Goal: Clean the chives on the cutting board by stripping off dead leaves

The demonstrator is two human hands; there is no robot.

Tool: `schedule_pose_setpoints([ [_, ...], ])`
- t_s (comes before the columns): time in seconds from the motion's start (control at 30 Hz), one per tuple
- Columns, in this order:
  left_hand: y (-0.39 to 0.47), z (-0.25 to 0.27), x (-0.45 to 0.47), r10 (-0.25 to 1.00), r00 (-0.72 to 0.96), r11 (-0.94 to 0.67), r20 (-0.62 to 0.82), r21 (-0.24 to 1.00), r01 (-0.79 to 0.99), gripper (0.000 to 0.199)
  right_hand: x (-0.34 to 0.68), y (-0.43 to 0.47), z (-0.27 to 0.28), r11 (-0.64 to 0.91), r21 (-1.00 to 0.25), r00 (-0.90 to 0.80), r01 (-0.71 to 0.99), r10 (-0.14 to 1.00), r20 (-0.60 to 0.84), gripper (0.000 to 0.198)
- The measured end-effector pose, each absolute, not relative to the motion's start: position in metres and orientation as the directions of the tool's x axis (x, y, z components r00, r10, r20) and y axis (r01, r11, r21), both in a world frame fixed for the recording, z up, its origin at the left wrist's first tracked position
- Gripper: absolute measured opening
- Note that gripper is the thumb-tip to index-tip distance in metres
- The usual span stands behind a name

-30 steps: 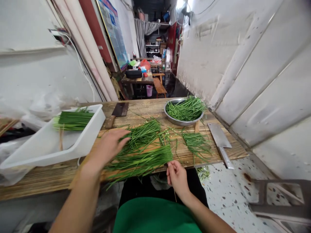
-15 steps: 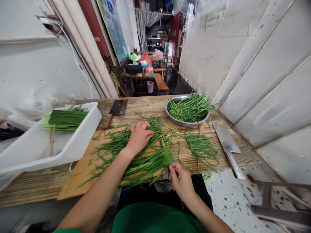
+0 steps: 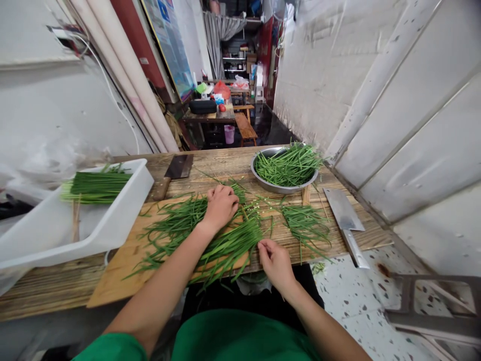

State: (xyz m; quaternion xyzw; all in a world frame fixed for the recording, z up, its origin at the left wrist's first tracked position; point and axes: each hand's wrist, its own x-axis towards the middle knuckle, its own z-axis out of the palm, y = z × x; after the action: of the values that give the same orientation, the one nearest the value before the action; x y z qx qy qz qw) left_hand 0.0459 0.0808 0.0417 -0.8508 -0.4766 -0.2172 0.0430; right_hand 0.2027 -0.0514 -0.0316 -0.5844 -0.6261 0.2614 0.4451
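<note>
A loose heap of long green chives (image 3: 210, 240) lies across a wooden cutting board (image 3: 116, 273) on the wooden table (image 3: 48, 291). My left hand (image 3: 221, 205) rests on the far part of the heap with its fingers curled over the chive stalks. My right hand (image 3: 276, 263) sits at the table's near edge, touching the cut ends of the heap, fingers bent; whether it pinches any stalks I cannot tell. A smaller pile of chives (image 3: 306, 223) lies to the right of the heap.
A metal bowl (image 3: 280, 187) full of chives stands at the back right. One cleaver (image 3: 345, 220) lies at the right edge, another cleaver (image 3: 175, 173) at the back. A white plastic tray (image 3: 75, 233) with a chive bundle (image 3: 95, 184) overhangs the left. White wall panels close the right side.
My left hand moved from the left of the heap to its far middle and closed down onto the chives. My right hand shifted slightly up onto the table edge.
</note>
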Motion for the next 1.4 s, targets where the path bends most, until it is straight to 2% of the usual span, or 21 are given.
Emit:
schedule_pose_setpoints([
  [0.13,0.079,0.035,0.045,0.826,0.397,-0.532,0.399,0.321,0.784,0.016,0.203,-0.053,-0.034,0.177,-0.862,0.097,0.474,0.963,0.25,0.024],
  [0.27,0.083,0.024,0.041,0.906,0.295,-0.416,0.304,0.502,0.758,0.017,0.202,-0.053,-0.034,0.164,-0.868,0.104,0.468,0.966,0.238,0.023],
  [0.37,0.085,0.02,0.04,0.922,0.274,-0.385,0.274,0.58,0.718,0.018,0.203,-0.052,-0.035,0.159,-0.876,0.105,0.455,0.968,0.229,0.023],
  [1.4,0.087,0.018,0.042,0.95,0.231,-0.313,0.213,0.584,0.749,0.018,0.203,-0.051,-0.032,0.201,-0.894,0.124,0.401,0.955,0.27,0.026],
])
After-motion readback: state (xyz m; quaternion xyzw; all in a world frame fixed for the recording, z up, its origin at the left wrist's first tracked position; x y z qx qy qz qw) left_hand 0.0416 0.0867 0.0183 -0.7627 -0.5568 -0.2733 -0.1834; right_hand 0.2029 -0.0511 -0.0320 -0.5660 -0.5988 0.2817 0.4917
